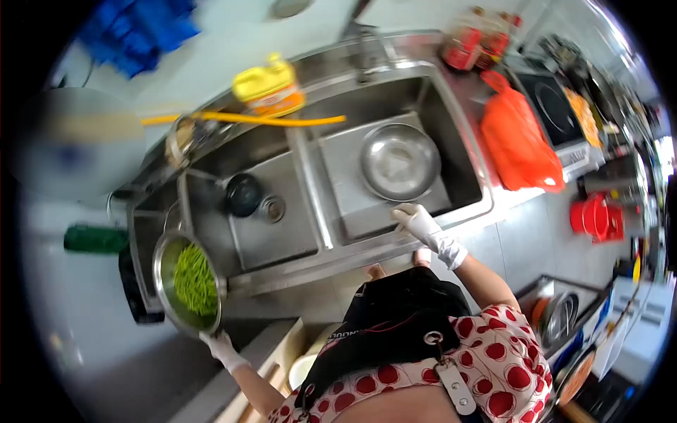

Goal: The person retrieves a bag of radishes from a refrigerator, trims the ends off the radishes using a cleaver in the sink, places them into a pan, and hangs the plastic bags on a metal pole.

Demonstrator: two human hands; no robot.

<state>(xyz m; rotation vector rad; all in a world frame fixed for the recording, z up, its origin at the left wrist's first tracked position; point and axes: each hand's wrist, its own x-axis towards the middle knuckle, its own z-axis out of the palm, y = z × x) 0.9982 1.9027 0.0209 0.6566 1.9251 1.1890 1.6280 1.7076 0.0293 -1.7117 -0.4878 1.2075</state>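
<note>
My left hand (221, 350), in a white glove, grips the lower rim of a steel bowl (163, 287) at the left end of the sink. Thin green vegetable pieces (195, 280), looking like cut green beans, lie inside it. The bowl is tilted and its far rim overlaps the sink's left edge. Over the front edge of the right basin hovers my right hand (422, 227), also gloved, with fingers loosely bent and nothing in them. Just beyond it, a round steel basin (400, 162) sits in the right sink basin (345, 180), with what seems to be a little water inside.
A dark round bowl (244, 195) rests near the drain (272, 209) in the middle basin. A yellow hose (282, 122) crosses behind, beside a yellow jug (269, 86). The tap (363, 60) stands at the back. Right of the sink lies a red plastic bag (516, 137).
</note>
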